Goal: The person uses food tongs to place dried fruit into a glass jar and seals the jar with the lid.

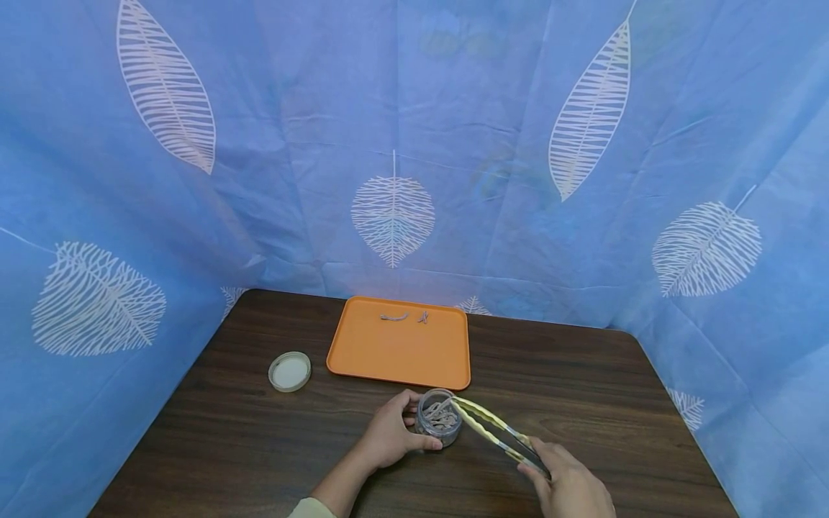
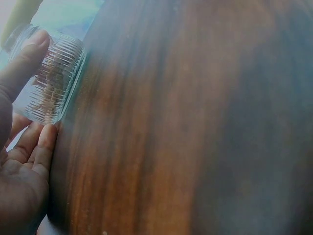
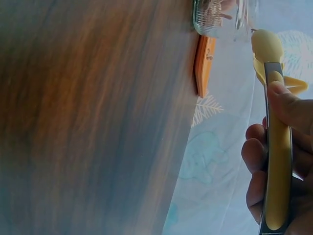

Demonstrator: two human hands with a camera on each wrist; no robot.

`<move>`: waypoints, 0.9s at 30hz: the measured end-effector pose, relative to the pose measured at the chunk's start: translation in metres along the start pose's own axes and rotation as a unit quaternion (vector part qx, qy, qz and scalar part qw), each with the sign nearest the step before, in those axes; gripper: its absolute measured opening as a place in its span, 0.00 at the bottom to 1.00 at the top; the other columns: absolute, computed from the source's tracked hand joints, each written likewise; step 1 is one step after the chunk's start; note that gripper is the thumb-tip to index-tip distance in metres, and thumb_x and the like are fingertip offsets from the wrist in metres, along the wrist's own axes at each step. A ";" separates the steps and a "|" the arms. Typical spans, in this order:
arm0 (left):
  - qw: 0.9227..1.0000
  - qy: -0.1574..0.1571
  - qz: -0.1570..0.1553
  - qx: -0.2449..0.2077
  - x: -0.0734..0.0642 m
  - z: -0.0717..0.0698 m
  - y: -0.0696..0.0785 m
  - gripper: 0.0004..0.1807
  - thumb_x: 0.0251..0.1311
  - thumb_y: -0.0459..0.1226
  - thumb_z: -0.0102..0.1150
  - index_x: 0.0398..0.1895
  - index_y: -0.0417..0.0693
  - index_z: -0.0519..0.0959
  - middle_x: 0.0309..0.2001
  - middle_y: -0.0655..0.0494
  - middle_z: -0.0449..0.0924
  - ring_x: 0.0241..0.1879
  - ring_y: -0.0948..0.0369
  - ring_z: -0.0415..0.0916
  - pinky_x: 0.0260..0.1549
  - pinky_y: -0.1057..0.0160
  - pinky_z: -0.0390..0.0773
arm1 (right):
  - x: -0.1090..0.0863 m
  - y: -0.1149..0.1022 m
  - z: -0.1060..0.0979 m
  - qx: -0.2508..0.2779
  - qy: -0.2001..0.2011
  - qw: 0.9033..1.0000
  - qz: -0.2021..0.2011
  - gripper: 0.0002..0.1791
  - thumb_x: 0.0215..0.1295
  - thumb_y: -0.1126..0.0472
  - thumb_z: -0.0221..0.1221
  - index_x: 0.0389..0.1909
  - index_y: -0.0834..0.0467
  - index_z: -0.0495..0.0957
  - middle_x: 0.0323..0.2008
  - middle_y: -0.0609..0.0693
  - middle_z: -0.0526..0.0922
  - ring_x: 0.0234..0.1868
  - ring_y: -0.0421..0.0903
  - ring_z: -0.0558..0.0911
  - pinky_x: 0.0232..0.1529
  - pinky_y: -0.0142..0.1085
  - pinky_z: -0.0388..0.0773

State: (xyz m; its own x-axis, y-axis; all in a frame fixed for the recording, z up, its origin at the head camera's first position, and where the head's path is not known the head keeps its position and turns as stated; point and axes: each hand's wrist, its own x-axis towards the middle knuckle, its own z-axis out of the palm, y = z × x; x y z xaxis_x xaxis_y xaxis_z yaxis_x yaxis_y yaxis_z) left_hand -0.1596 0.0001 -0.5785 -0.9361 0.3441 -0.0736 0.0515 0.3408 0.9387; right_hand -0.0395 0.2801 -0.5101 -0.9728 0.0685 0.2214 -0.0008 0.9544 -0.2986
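My left hand [image 1: 386, 433] grips a small clear glass jar [image 1: 448, 437] on the table, thumb on the near side and fingers on the far side. Ribbed lower walls of the jar [image 2: 63, 73] show in the left wrist view. Inside lie several pale, greyish-pink strips [image 1: 440, 416]. My right hand [image 1: 571, 483] holds yellow-tipped tongs [image 1: 482, 420], their tips at the jar's mouth beside a strip; I cannot tell whether they pinch it. In the right wrist view, thumb and fingers wrap the yellow and dark handle of the tongs [image 3: 279, 161].
An orange tray [image 1: 398, 352] lies behind the jar, bearing a curved strip [image 1: 393, 317] and a small crossed piece [image 1: 423, 316] near its far edge. A round jar lid [image 1: 289, 372] rests left of the tray. Blue leaf-patterned cloth [image 1: 453, 144] hangs around the dark wooden table [image 1: 550, 360].
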 end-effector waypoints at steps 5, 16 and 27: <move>1.000 0.002 0.001 -0.001 0.000 0.000 0.000 0.39 0.45 0.43 0.91 0.62 0.51 0.81 0.56 0.53 0.85 0.54 0.57 0.84 0.55 0.57 0.88 | 0.002 -0.005 -0.001 -0.006 -0.027 1.000 0.010 0.29 0.63 0.50 0.77 0.63 0.58 0.86 0.53 0.56 0.92 0.39 0.55 0.92 0.30 0.47 0.87; 1.000 0.002 0.007 -0.004 -0.002 0.000 0.000 0.38 0.45 0.42 0.91 0.60 0.51 0.81 0.56 0.53 0.85 0.54 0.57 0.84 0.55 0.58 0.88 | 0.001 -0.013 0.003 -0.009 -0.012 1.000 -0.009 0.41 0.55 0.48 0.82 0.67 0.62 0.81 0.53 0.55 0.91 0.38 0.49 0.90 0.36 0.46 0.89; 1.000 0.004 0.005 -0.004 -0.004 -0.001 0.003 0.37 0.45 0.40 0.91 0.60 0.49 0.81 0.56 0.51 0.85 0.55 0.54 0.84 0.57 0.51 0.88 | 0.009 -0.020 0.006 0.010 -0.059 0.998 0.034 0.43 0.59 0.46 0.79 0.70 0.63 0.78 0.53 0.56 0.90 0.34 0.41 0.84 0.33 0.42 0.86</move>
State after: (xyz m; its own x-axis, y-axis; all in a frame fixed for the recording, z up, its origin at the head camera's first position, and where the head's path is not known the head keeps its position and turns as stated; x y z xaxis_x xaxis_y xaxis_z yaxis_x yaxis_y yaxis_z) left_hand -0.1563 -0.0008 -0.5750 -0.9380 0.3413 -0.0610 0.0588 0.3299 0.9422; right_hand -0.0499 0.2603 -0.5078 -0.9913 0.0964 0.0896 0.0621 0.9430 -0.3269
